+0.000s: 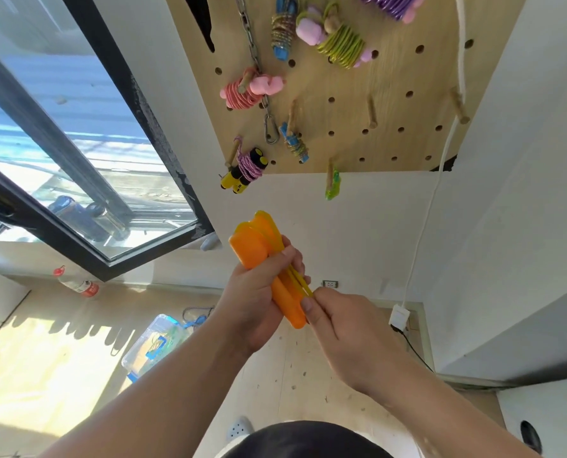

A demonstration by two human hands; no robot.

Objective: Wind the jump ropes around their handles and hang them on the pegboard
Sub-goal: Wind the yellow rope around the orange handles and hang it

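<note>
A white wall rises ahead above a pale wooden floor (302,365), with a dark-framed window (87,180) to the left.

The left grip (259,292), a bare hand, is clamped around the orange handles (250,252) of a jump rope. It holds them bunched together in the air in front of the wall, wide ends up, below the pegboard and well apart from it. The yellow rope (270,228) lies in loops along the handles, passing over their tops and under the left fingers. The right grip (344,332) is closed in a pinch, thumb and fingers together on the yellow rope, just beside the lower part of the handles.

Above, the pegboard (397,104) already carries wound ropes on its wooden pegs:
- a pink bundle (245,92)
- a green rope on pink handles (340,44)
- a bundle with blue handles (283,31) near the top
- a smaller blue-handled bundle (295,143) lower down
- a purple rope on yellow-and-black handles (245,170) at the lower left corner
- a purple coil (391,4), cut off by the top edge
- a bright green piece (332,185) on a peg at the bottom edge

A metal chain (252,51) ending in a clip hangs down the board, and a white cord (440,166) runs down the wall to the right.

On the floor lie a clear plastic box (153,345) with coloured things inside and, nearer the window, 1 bottle (77,285) on its side.
</note>
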